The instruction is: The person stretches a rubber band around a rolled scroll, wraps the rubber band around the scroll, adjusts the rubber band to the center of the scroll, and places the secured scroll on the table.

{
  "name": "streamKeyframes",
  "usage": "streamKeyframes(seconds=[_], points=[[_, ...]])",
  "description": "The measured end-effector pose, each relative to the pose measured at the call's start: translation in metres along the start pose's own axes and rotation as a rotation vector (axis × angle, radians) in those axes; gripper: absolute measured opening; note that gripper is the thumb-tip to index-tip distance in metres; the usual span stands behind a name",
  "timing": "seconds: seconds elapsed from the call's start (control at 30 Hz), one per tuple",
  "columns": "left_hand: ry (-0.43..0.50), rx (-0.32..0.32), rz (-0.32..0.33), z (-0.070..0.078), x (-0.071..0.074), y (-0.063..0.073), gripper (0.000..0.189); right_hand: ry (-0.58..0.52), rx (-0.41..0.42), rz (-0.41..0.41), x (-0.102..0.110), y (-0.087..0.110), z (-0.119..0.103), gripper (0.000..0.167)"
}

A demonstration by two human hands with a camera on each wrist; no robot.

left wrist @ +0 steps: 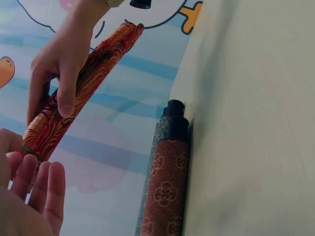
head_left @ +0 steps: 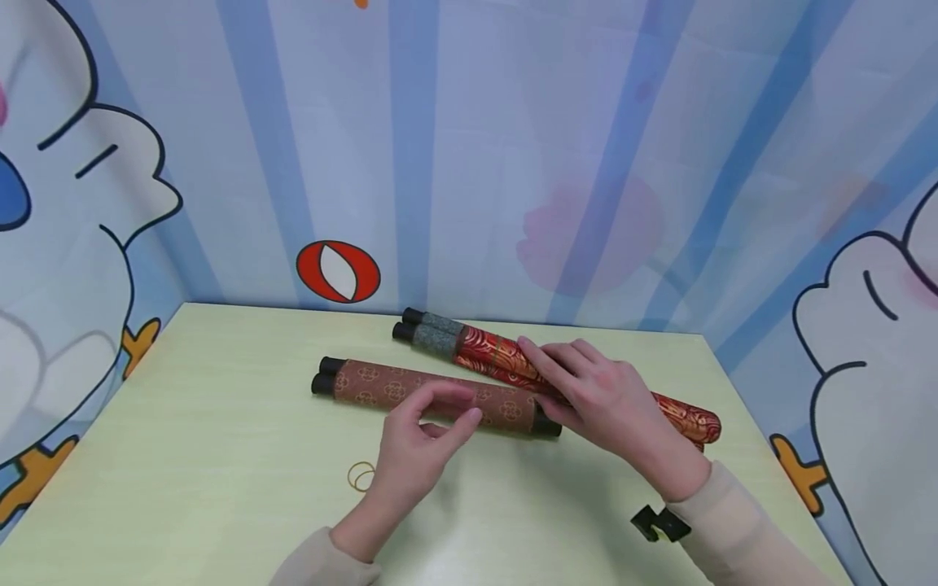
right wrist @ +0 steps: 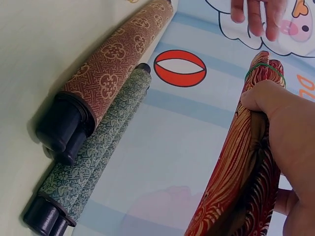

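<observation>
My right hand (head_left: 604,399) grips a long red-and-gold patterned roll (right wrist: 229,162), thumb along one side. A green band (right wrist: 266,65) circles the roll near one end. The right wrist view shows the left hand's fingers (right wrist: 256,17) apart from that banded end. My left hand (head_left: 418,448) has loosely bent fingers, thumb and fingertips apart, with nothing between them. In the head view it hangs in front of a brown flower-patterned scroll (head_left: 374,387) with black end knobs. Behind lies a grey-green scroll (head_left: 437,335), also black-ended, partly covered by the red roll in the head view.
Two thin yellowish rubber bands (head_left: 361,476) lie on the pale table (head_left: 220,391), left of the left forearm. A printed cloth backdrop (head_left: 476,163) stands along the table's back edge. A black clip-like device (head_left: 659,523) sits at the right wrist.
</observation>
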State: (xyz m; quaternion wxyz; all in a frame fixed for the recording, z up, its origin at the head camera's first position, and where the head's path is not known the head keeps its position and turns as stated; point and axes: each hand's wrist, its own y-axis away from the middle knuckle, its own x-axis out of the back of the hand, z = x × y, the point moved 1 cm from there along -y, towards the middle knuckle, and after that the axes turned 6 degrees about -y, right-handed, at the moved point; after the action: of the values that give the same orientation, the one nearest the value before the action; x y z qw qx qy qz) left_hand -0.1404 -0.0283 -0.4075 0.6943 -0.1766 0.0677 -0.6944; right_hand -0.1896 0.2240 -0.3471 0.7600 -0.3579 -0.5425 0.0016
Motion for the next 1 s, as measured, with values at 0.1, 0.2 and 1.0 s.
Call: streamKeyframes(seconds=[0.1, 0.2, 1.0], points=[[-0.076, -0.053, 0.037, 0.003, 0.0, -0.004, 0.023, 0.004, 0.001, 0.001, -0.002, 0.001, 0.001, 0.083], [-0.121, -0.075, 0.064, 0.008, -0.002, -0.008, 0.026, 0.013, 0.005, -0.001, -0.003, 0.001, 0.001, 0.084], [-0.304, -0.144, 0.335, 0.01, -0.028, -0.027, 0.006, 0.046, 0.035, 0.007, -0.01, -0.007, -0.003, 0.059]])
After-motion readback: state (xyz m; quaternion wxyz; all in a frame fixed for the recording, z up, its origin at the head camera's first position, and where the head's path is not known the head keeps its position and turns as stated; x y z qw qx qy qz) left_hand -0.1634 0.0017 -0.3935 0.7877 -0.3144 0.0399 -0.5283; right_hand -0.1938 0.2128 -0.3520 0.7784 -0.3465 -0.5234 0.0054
